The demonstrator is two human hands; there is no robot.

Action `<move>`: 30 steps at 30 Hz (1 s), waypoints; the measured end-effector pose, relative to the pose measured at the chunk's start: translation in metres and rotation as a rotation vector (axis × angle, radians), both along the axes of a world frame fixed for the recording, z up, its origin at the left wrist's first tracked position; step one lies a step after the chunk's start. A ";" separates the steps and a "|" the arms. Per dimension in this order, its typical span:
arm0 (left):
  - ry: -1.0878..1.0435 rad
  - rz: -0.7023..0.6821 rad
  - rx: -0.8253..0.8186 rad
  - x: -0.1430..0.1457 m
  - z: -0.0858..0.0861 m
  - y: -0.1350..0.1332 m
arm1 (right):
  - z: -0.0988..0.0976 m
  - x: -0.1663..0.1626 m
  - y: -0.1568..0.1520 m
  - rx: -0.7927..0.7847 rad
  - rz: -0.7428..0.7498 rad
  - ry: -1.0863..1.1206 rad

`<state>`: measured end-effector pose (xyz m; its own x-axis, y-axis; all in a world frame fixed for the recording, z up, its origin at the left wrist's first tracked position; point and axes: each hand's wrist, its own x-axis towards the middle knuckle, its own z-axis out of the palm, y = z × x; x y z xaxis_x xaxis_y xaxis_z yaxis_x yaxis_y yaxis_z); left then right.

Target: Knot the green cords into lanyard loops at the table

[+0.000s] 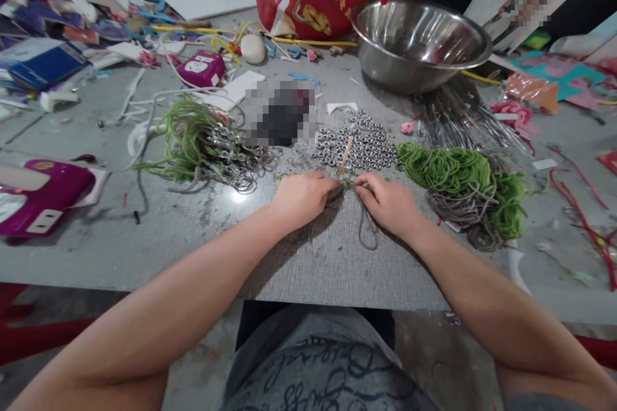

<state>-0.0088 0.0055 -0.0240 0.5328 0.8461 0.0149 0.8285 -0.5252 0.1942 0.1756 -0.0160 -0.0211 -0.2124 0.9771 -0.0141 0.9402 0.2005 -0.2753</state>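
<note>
My left hand [304, 196] and my right hand [389, 202] meet low over the table, fingertips pinched on a thin green and grey cord [348, 183] between them. A grey loop of it [367, 231] hangs below my right hand onto the tabletop. Just beyond the fingertips, a small wooden stick [347, 153] points away from me; its near end is partly hidden. Small shiny metal beads [371, 144] lie spread behind the hands. To the left rests a bundle of green and grey cords [186, 135] with metal pieces on it. Another cord bundle [448, 167] lies right of my right hand.
A steel basin [419, 70] stands at the back right, beside a red bag [313, 0]. Purple power sockets [62, 189] sit at the left. Scraps and a blue box [43, 64] crowd the far left. Red cords [578, 212] lie at the right.
</note>
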 end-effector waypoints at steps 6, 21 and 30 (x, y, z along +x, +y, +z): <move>0.036 -0.012 0.035 -0.002 0.000 0.000 | -0.001 0.003 0.001 0.044 0.002 -0.102; 0.116 0.011 0.031 -0.004 0.000 -0.003 | 0.005 0.003 -0.003 0.017 0.024 -0.224; -0.099 -0.011 0.148 -0.015 0.006 0.003 | -0.006 0.017 0.006 0.386 0.138 0.086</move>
